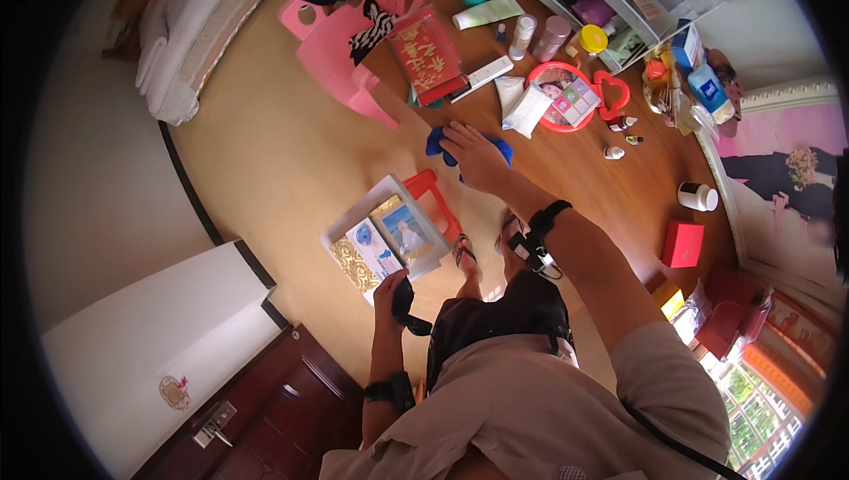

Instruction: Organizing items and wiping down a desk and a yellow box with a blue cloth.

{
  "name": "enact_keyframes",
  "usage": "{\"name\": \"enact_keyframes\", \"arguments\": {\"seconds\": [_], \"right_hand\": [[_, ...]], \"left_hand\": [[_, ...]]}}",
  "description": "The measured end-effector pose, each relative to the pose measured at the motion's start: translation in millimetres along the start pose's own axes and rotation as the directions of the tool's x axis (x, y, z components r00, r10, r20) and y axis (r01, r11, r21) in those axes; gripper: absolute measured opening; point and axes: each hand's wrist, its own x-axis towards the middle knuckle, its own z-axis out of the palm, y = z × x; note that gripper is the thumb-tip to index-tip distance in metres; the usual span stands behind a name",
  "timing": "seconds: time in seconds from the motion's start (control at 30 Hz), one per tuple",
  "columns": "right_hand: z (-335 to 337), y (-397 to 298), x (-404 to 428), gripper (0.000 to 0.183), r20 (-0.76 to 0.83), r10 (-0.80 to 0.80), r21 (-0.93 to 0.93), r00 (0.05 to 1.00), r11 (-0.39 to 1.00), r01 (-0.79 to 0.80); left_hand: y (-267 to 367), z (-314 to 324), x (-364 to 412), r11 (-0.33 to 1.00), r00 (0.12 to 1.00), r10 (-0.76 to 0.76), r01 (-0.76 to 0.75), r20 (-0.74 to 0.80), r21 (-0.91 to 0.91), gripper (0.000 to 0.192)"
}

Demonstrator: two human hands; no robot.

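Observation:
My right hand [474, 155] presses a bunched blue cloth [502, 148] at the near edge of the brown wooden table [584, 195]. Parts of the cloth stick out on both sides of my fingers. My left hand [387, 294] is held low at my side, away from the table, with its fingers around a black object [402, 301]; its exact kind is hard to make out. Just beyond the cloth lie white packets [527, 111] and a red-framed hand mirror [564, 127] with a card of coloured squares on it. Beside them rests a red box with gold characters [424, 49].
A pink plastic chair [325, 49] stands left of the table. Below, a grey bin [431, 258] holding boxes rests by a red stool [431, 195]. Small bottles [614, 153], a white jar [696, 196], a red box [683, 244] and a shelf unit [623, 2] occupy the table.

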Motion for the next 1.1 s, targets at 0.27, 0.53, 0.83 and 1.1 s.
{"name": "enact_keyframes", "arguments": {"seconds": [0.27,0.53,0.83,1.1], "right_hand": [[-18,-11,-74,0.043,0.132,-0.027,-0.029,0.991,0.999,0.031],[-40,-68,-245,0.045,-0.028,0.323,0.088,0.946,0.943,-0.32],[-85,4,-229,0.061,-0.355,0.717,0.179,0.6,0.683,-0.709],[-76,41,-173,0.066,-0.223,0.582,0.017,0.782,0.805,-0.593]], "left_hand": [[41,80,38,0.632,0.902,0.297,-0.431,0.313,0.644,0.041],[107,263,129,0.239,0.71,0.414,-0.689,0.57,0.684,0.057],[93,328,157,0.168,0.794,0.416,-0.547,0.444,0.82,0.039],[84,310,137,0.719,0.856,0.155,-0.44,0.493,0.538,0.018]]}}
